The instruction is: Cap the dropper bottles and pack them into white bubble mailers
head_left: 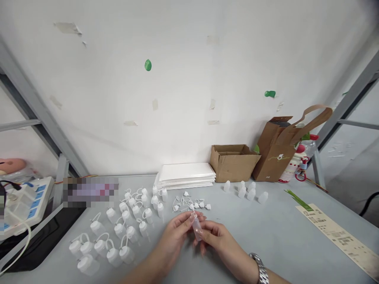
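Note:
A small translucent plastic squeeze bottle (196, 227) is tilted between my two hands at the front middle of the table. My left hand (178, 230) pinches its upper end, with a small white tip showing at the fingertips. The thumb and fingers of my right hand (218, 236) grip the lower body. Just beyond them lies a loose group of white caps with thin straps (196, 205). On the left stand many white bottles with looped straps (126, 254), several in rough rows. Several bottles without straps (251, 194) stand to the right.
At the back lie stacked white envelopes (186, 176), beside an open cardboard box (236, 167) and a brown paper bag (274, 157). A printed beige strip (340, 236) lies at the right. A power strip (37, 201) and a black flat object (50, 232) occupy the left edge.

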The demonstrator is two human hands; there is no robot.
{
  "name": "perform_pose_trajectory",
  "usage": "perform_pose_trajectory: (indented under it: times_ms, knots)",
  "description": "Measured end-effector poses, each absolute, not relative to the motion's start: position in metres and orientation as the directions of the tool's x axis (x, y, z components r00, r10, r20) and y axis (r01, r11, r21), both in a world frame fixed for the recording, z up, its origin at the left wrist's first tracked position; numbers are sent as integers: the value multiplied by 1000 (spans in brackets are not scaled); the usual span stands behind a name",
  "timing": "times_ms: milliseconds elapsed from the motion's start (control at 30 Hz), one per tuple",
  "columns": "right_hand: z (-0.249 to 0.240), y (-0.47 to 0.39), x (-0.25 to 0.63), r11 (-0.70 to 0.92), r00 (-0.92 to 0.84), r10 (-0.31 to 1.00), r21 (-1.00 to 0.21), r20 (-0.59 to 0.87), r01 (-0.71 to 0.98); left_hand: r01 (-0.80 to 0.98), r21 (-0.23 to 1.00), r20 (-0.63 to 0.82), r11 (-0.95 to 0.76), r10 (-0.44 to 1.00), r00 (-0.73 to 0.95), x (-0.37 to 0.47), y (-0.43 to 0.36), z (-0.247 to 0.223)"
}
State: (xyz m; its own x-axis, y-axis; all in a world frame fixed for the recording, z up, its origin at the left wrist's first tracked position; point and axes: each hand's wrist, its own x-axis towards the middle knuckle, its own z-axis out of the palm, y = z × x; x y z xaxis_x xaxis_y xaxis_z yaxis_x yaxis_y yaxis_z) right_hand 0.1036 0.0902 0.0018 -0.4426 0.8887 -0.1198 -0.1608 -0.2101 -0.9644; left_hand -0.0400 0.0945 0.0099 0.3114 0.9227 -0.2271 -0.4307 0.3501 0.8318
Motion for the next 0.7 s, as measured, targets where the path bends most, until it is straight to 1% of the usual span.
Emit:
perform_pose_trajectory:
  times_ms: [133, 467, 633, 700]
  knots:
    - [-2, 91, 103, -205, -364, 922, -963, -132, -172, -426, 848, -217, 315, 940, 264, -42, 95, 9]
    - [-3, 87, 102, -141, -308, 946, -983, -100, -115, -456, 822, -186, 342, 917, 353, -44, 93, 13]
    - [-1, 85, 101, -117, -299, 950, -991, -92, -66, -491, 801, -172, 343, 917, 360, -43, 92, 12]
    - [0, 82, 100, -94, -281, 956, -995, -85, -22, -490, 805, -168, 335, 920, 354, -42, 92, 11]
